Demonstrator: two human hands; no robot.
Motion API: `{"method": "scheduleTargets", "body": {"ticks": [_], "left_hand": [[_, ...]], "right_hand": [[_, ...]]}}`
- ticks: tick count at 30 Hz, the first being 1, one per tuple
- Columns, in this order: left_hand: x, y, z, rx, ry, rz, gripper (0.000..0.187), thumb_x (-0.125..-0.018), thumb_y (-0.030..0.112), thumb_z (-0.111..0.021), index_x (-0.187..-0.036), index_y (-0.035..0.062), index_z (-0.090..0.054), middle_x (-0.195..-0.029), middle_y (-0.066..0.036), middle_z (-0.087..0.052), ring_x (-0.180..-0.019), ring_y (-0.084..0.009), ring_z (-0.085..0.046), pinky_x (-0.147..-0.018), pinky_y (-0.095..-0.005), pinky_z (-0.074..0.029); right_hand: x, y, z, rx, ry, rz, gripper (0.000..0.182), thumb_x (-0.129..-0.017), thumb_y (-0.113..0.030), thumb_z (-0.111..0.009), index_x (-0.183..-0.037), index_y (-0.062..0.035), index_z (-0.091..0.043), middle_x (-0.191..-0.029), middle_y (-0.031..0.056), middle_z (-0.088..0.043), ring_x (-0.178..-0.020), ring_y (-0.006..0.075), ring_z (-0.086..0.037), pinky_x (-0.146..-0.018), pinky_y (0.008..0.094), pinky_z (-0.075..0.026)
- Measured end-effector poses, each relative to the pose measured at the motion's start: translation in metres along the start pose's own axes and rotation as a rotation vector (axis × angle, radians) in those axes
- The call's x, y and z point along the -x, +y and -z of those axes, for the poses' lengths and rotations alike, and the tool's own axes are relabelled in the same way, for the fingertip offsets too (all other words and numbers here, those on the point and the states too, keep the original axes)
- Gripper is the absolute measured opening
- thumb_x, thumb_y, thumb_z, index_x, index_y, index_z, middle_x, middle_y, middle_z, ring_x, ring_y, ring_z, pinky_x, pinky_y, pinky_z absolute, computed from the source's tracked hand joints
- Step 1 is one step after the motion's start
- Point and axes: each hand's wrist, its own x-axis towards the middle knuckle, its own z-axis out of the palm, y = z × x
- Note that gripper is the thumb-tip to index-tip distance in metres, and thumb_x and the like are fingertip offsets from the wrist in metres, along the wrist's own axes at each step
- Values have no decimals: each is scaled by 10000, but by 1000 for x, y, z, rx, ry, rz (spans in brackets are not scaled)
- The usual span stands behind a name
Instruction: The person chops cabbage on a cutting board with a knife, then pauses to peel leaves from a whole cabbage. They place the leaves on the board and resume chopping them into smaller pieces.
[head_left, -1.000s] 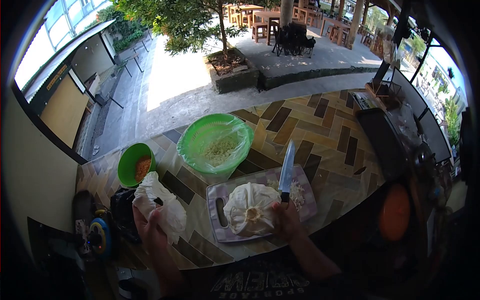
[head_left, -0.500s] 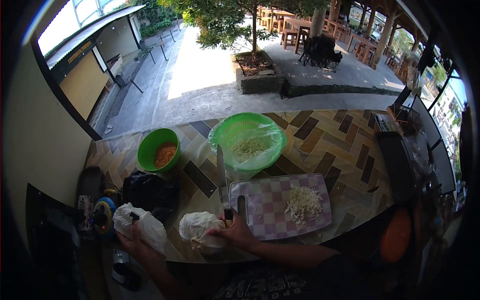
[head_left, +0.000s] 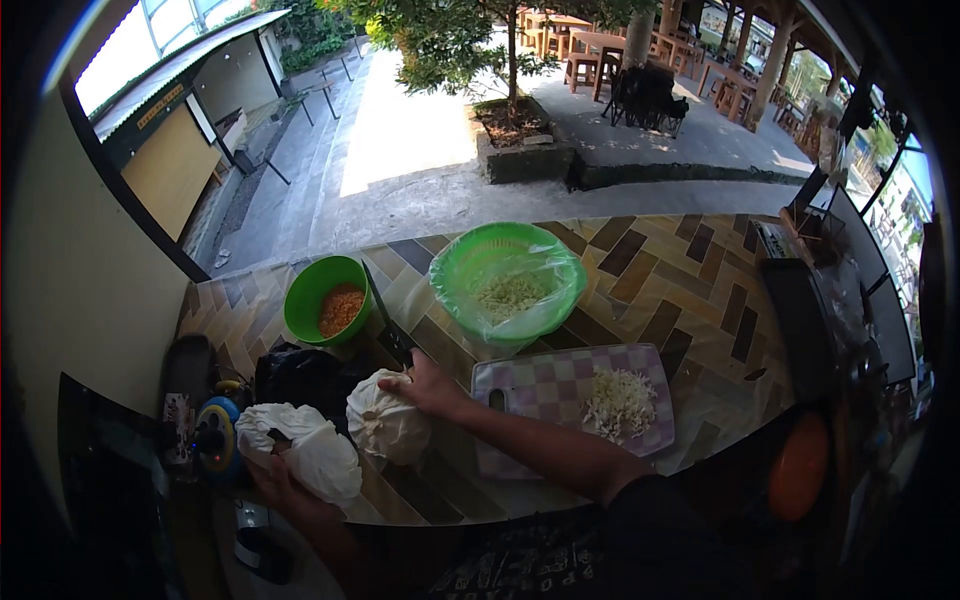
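Cabbage cupped by curled left hand; second cabbage and knife gripped by closed right hand. Cabbage-shifting judged in hand; blade clearance called for next.

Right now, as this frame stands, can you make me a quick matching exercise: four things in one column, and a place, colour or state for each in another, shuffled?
Things:
1. Knife
2. Small bowl
3. Cutting board
4. Large basin

Places, colours, states:
A. Patterned in purple and white checks
B. Lined with clear plastic
C. Gripped in the right hand
D. Holding orange bits

Right pairs: 1-C, 2-D, 3-A, 4-B.
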Motion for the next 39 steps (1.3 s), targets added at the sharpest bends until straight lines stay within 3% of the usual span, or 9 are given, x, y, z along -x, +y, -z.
{"method": "scheduleTargets", "body": {"ticks": [4, 6, 10, 12, 18, 21, 25, 32, 39], "left_hand": [[27, 4, -48, 55, -34, 40, 906, -882, 293, -746, -1588, -20, -271, -1489, -248, -486, -1344, -364, -549, -1100, -510, -497], [35, -8, -66, 259, -366, 114, 947, -846, 288, -773, -1581, -34, -269, -1476, -259, -494, -1309, -372, -580, -1069, -514, -527], [64, -18, -99, 211, -513, 598, 1008, -736, 183, -838, -1553, -32, -287, -1397, -241, -544, -1163, -347, -670, -933, -493, -612], [70, -30, -130, 142, -733, 894, 871, -789, 61, -812, -1517, -14, -339, -1340, -164, -585, -1099, -282, -688, -909, -393, -597], [72, -114, -181, -548, -1131, 704, 684, -854, 81, -820, -1439, 25, -470, -1275, -139, -585, -1174, -244, -610, -992, -381, -510], [85, -111, -196, -944, -982, -428, 623, -865, 186, -830, -1379, 49, -507, -1300, -174, -570, -1195, -340, -569, -992, -474, -470], [130, -83, -179, -629, -1406, -503, 731, -783, 175, -861, -1422, 102, -512, -1369, -192, -520, -1283, -403, -498, -1090, -502, -416], [118, -86, -184, -650, -1235, -365, 821, -680, -12, -853, -1425, 93, -522, -1400, -205, -503, -1254, -424, -566, -989, -474, -526], [71, -68, -215, -745, -1062, 279, 266, -970, 172, -695, -1171, 6, -644, -1034, -185, -689, -994, -383, -697, -837, -423, -546]], "right_hand": [[30, -24, 31, 46, -83, -75, 611, -968, -545, -674, -1129, 17, -495, -1000, 298, -660, -952, 450, -680, -826, 485, -528], [67, -66, 65, -144, -116, -68, 528, -1010, -494, -642, -1130, 2, -507, -1030, 255, -689, -963, 387, -707, -844, 467, -531], [153, -101, 124, -755, -152, -242, 386, -1010, -427, -685, -1091, -73, -556, -989, 11, -674, -861, 137, -634, -771, 358, -525], [191, -101, 165, -522, -150, -323, 374, -969, -401, -748, -1058, -100, -546, -897, -19, -590, -794, 86, -563, -730, 281, -501], [242, -47, 181, -270, 454, -385, 331, -933, -298, -797, -1021, -106, -542, -869, -23, -565, -794, 62, -555, -722, 260, -490], [250, -40, 187, 96, 534, -404, 302, -936, -244, -793, -1013, -100, -539, -862, -19, -570, -816, 65, -580, -737, 267, -500], [271, -46, 195, -573, 519, -445, 203, -979, -126, -712, -1002, -98, -512, -920, -8, -571, -873, 80, -598, -787, 288, -545], [246, -88, 196, -706, 397, -286, 172, -1012, -106, -661, -1036, -93, -491, -994, 12, -581, -938, 118, -632, -867, 328, -567], [260, -92, 213, -411, 310, -278, 251, -1067, -292, -598, -1106, -71, -485, -894, 44, -612, -725, 99, -621, -673, 287, -529]]}}
